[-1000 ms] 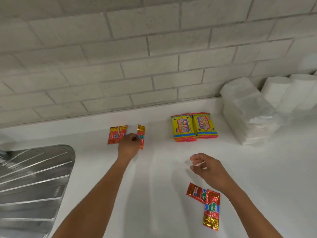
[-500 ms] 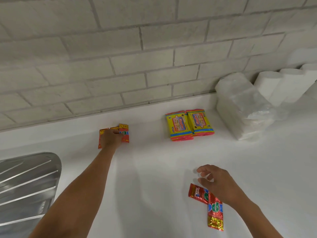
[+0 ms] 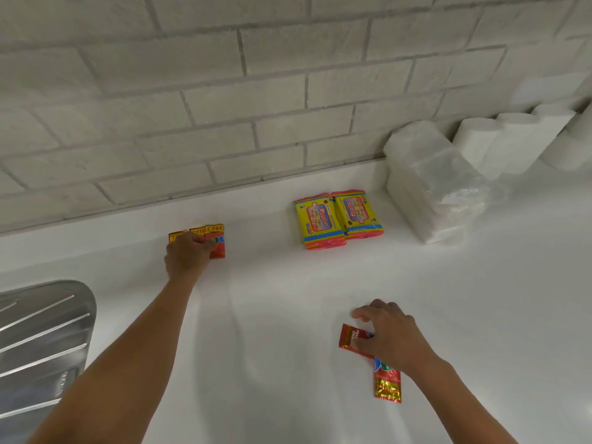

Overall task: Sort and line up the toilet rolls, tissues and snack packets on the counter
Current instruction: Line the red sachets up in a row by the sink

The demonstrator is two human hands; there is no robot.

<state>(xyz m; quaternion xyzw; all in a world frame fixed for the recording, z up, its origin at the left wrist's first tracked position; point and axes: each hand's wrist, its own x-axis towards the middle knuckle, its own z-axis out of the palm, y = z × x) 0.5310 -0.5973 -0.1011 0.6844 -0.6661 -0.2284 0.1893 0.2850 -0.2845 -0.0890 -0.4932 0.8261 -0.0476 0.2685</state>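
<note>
The left hand (image 3: 189, 254) lies over the row of small red sachets (image 3: 217, 240) near the back edge of the counter (image 3: 288, 299), fingers bent down onto them and pressing; we cannot tell whether it pinches one or only pushes. A second ago this hand held one sachet upright and apart from the two already laid; that sachet now lies flat, touching its neighbours, so the row counts three. We read this as the placement just completed, the hand squaring the edges.

The right hand (image 3: 389, 334) has come down from hovering above the counter onto the two loose red sachets (image 3: 350, 339) nearer the front edge. Its fingers curl over the upper one, thumb at the far side. Whether the grip has closed we cannot say, as the palm hides the contact. The lower sachet (image 3: 387, 384) sticks out from under the wrist, foil end toward us.

Judgement: the red group is partly done, two pieces still to carry across and add to the row.

Outward: two yellow snack packets (image 3: 338, 217) lie side by side, touching, toward the back edge. To their right a wrapped tissue pack (image 3: 429, 184) stands near the wall, with toilet rolls (image 3: 512, 139) lined up along the back-right corner. A steel drainboard (image 3: 41, 341) occupies the left edge.
</note>
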